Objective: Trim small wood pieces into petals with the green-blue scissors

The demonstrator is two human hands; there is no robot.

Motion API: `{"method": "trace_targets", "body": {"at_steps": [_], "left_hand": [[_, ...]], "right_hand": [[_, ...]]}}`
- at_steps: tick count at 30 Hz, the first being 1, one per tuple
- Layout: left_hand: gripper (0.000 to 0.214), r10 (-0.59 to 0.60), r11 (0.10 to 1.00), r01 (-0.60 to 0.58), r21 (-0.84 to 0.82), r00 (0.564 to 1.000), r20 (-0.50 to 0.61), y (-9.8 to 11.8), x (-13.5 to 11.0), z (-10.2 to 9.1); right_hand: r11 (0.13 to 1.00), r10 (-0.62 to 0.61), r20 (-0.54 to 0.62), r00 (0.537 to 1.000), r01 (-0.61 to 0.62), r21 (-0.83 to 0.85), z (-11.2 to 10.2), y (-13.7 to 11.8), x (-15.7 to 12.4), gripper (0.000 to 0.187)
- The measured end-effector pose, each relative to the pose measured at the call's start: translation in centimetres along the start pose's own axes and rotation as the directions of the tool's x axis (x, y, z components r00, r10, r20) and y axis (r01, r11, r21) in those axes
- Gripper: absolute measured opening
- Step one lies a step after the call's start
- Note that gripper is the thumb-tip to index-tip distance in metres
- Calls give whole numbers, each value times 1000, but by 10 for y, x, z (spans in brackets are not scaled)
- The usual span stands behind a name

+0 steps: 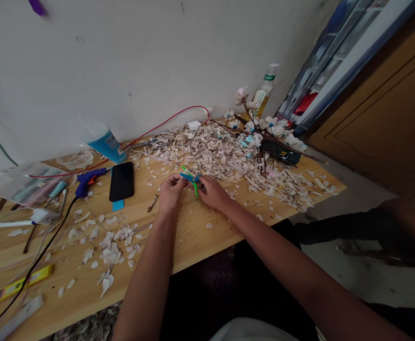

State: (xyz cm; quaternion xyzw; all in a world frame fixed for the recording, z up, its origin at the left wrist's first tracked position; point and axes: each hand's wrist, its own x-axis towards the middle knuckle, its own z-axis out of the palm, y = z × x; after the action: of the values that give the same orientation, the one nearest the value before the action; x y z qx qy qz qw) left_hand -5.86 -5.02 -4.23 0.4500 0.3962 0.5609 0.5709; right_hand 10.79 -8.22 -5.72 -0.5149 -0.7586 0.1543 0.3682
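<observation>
My right hand (212,192) grips a pair of blue and green scissors (192,180) above the wooden table (193,237). The blades point left, toward my left hand (172,187). That hand is closed in a pinch around something small and thin, too small to name, right beside the blades. Behind both hands spreads a large heap of pale, dried petal-like pieces (207,147). A small brown stick-like piece (152,203) lies left of my left wrist. Smaller clusters of pale petals (111,253) are scattered nearer the front left.
Left of my hands lie a black phone (121,181), a blue glue gun (86,182) with a cord and a yellow packet (19,285). A blue cup (104,142), a bottle (263,94) and branches with white flowers (253,125) stand behind. Another person's leg (338,232) shows at right.
</observation>
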Motion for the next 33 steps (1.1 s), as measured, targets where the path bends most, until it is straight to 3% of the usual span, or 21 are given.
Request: {"method": "trace_targets", "body": {"at_steps": [5, 17, 24, 33], "left_hand": [[24, -35, 998, 35, -52, 999, -8, 3, -1, 4], [21, -2, 999, 2, 37, 1000, 13, -2, 4, -8], [17, 45, 972, -62, 228, 996, 78, 17, 3, -14], [28, -47, 999, 47, 10, 998, 41, 8, 5, -10]], "right_hand": [[1000, 0, -2, 1000, 0, 6, 0, 0, 0, 9], [1000, -12, -5, 1000, 12, -4, 0, 1, 0, 9], [1000, -8, 4, 1000, 8, -3, 0, 0, 0, 9], [1000, 2, -5, 1000, -2, -21, 2, 3, 0, 10]]}}
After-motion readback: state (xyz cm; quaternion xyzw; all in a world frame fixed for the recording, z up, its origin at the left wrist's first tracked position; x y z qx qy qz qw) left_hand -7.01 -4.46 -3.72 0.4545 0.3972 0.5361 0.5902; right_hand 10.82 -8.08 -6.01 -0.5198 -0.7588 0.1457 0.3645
